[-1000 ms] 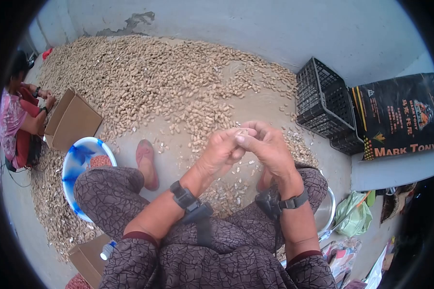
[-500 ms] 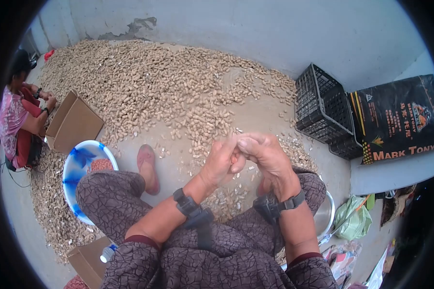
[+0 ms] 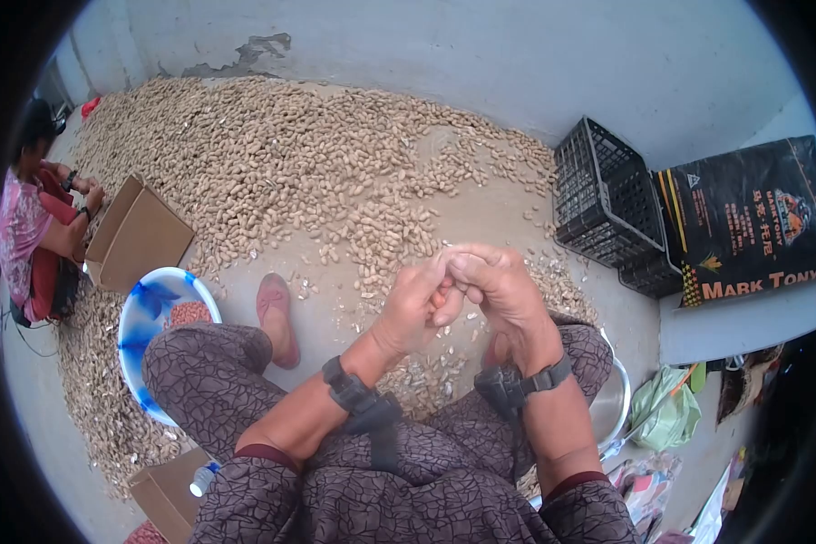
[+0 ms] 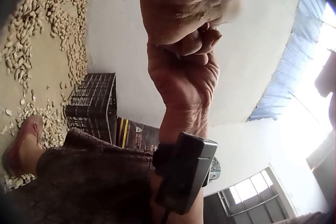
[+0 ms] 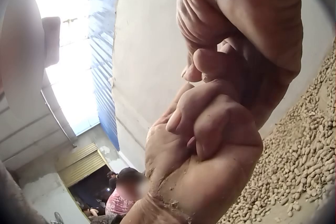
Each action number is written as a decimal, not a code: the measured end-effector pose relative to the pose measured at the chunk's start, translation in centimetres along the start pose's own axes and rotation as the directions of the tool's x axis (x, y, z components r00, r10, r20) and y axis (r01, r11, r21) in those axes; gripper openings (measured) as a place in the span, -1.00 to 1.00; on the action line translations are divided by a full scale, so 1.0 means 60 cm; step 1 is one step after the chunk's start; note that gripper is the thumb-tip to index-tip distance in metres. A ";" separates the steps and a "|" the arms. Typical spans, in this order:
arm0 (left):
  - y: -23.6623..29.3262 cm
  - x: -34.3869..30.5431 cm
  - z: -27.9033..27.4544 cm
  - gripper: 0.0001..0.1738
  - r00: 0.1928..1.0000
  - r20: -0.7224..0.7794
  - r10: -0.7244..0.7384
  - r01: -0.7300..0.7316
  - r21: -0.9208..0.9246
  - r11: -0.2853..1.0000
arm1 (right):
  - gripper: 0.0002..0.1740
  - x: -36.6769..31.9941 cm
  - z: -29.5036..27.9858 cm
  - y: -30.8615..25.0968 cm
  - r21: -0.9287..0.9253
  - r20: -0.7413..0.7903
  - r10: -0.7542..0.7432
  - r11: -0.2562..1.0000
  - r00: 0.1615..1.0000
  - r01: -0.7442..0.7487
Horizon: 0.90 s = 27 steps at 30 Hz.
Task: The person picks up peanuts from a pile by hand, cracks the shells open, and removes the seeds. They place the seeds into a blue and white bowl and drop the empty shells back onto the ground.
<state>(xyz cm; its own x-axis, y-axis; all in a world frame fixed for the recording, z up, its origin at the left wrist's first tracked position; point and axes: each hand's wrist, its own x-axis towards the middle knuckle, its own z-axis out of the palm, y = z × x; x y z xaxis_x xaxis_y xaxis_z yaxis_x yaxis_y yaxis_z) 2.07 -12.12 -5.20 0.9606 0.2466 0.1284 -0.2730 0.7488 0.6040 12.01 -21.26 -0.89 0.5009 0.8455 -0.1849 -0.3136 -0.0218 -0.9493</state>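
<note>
In the head view my left hand [image 3: 414, 306] and right hand [image 3: 506, 288] meet in front of my knees, thumbs and fingertips together. The left fingers curl round reddish peanut kernels [image 3: 441, 296], and a bit of pink kernel [image 5: 190, 143] shows between them in the right wrist view. My right thumb and bent fingers pinch at the left fingertips, where the fingers hide most of a peanut. Below the hands, broken peanut shells [image 3: 423, 379] lie on the floor between my feet.
A large spread of unshelled peanuts [image 3: 272, 154] reaches the wall. A blue and white basin [image 3: 136, 349] with kernels stands by my left knee, a metal basin [image 3: 615, 399] by my right. Cardboard box [image 3: 140, 231], seated person [image 3: 41, 213], black crates [image 3: 607, 195] and black sack [image 3: 752, 218] stand around.
The pale peanut seen between the thumbs a second ago is now hidden by the fingers. Both hands have closed in tighter, and reddish kernels now show in the left hand.
</note>
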 end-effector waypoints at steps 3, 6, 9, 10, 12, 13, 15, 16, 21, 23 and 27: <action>0.013 0.005 0.008 -0.65 0.999 0.023 -0.031 0.031 0.001 1.000 | -0.72 0.000 0.001 -0.003 0.067 0.058 0.012 0.998 0.998 -0.015; 0.009 0.006 0.007 -0.67 0.999 -0.048 -0.007 0.009 0.043 0.999 | -0.69 -0.006 0.012 -0.009 0.026 0.071 0.003 1.000 0.997 -0.005; 0.007 0.006 0.013 -0.67 0.997 -0.079 0.023 -0.012 0.148 0.989 | -0.70 -0.011 0.017 -0.014 0.050 0.095 0.016 0.999 0.995 -0.020; 0.008 0.005 0.014 -0.67 0.997 -0.078 0.023 -0.012 0.148 0.989 | -0.71 -0.010 0.014 -0.012 0.052 0.089 0.023 0.998 0.996 -0.027; 0.009 0.004 0.016 -0.66 0.996 -0.088 0.005 0.009 0.159 0.987 | -0.72 -0.007 0.010 -0.005 0.055 0.081 0.029 0.998 0.996 -0.034; 0.007 0.003 0.016 -0.66 0.996 -0.088 0.004 0.010 0.159 0.987 | -0.73 -0.005 0.007 -0.001 0.052 0.069 0.018 0.998 0.997 -0.022; 0.003 0.000 0.017 -0.61 0.997 -0.068 0.045 -0.043 0.027 0.999 | -0.74 -0.005 0.005 0.000 0.049 0.058 0.007 0.999 0.998 -0.010; 0.003 0.000 0.018 -0.61 0.997 -0.068 0.045 -0.044 0.027 0.999 | -0.75 -0.007 0.007 -0.001 0.018 0.055 -0.018 1.000 0.998 0.017; -0.001 -0.004 0.019 -0.50 0.992 -0.117 0.055 -0.034 0.174 0.984 | -0.79 -0.010 0.017 -0.002 -0.069 -0.038 -0.064 0.996 0.997 0.062; 0.003 -0.004 0.025 -0.51 0.991 -0.118 0.061 -0.035 0.209 0.977 | -0.79 -0.011 0.018 -0.002 -0.055 -0.034 -0.067 0.996 0.997 0.065; -0.001 -0.006 0.023 -0.52 0.987 -0.149 0.065 -0.029 0.230 0.973 | -0.79 -0.010 0.020 -0.002 -0.037 -0.040 -0.066 0.997 0.997 0.064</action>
<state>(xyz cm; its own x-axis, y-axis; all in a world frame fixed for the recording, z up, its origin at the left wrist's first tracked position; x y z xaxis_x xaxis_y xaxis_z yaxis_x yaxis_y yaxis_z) 1.81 -13.13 -4.20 0.9223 0.3833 0.0489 -0.2814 0.5795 0.7648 10.76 -21.12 -0.37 0.5525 0.8230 -0.1323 -0.2504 0.0125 -0.9681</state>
